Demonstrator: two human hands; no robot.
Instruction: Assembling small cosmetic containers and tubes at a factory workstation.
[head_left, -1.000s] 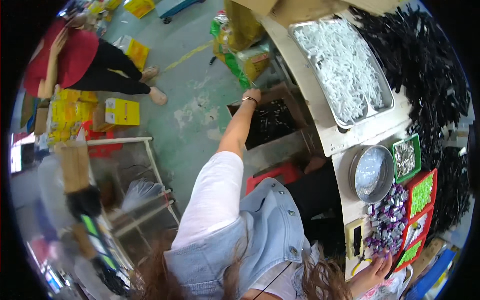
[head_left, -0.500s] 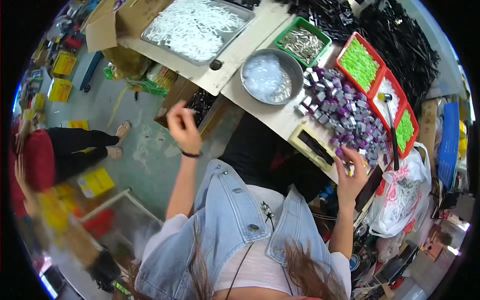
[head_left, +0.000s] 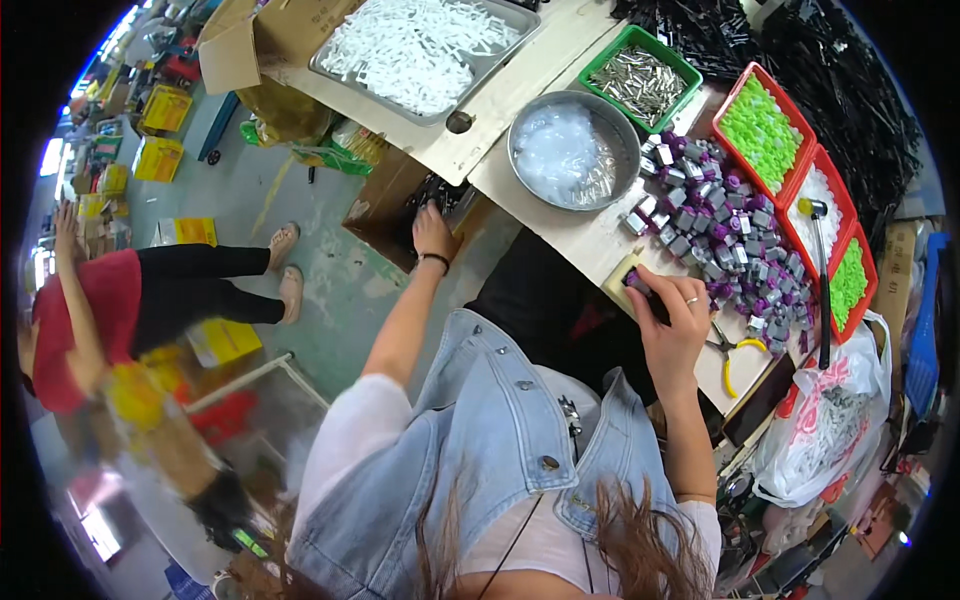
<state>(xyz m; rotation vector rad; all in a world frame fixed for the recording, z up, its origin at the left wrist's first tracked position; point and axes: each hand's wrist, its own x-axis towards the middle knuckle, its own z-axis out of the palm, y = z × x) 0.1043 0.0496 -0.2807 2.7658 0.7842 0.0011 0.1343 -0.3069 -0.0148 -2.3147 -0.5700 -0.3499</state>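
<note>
My left hand (head_left: 433, 235) reaches down over a cardboard box (head_left: 377, 212) beneath the table edge, fingers drawn together at the black parts (head_left: 455, 197) inside. Whatever lies in those fingertips is hidden. At the table's front edge, my right hand (head_left: 675, 318) is closed on a small purple-and-grey piece (head_left: 634, 281), partly covered by the fingers, over a cream block-shaped fixture (head_left: 617, 283). Just beyond that hand spreads a pile of purple-and-grey pieces (head_left: 710, 220). Pliers with yellow handles (head_left: 735, 355) lie to its right.
A round metal pan (head_left: 520, 160) holds clear pieces; a green tray (head_left: 632, 36), metal pins. Red trays (head_left: 768, 67) hold green and white parts, a small hammer (head_left: 822, 270) across them. White parts fill a metal tray (head_left: 490, 65). A plastic bag (head_left: 800, 450) hangs right; another person (head_left: 105, 295) stands left.
My left hand has moved down to the box under the table. My right hand has shifted from the pile to the cream fixture, with a piece now in its fingers; the pliers have come into sight.
</note>
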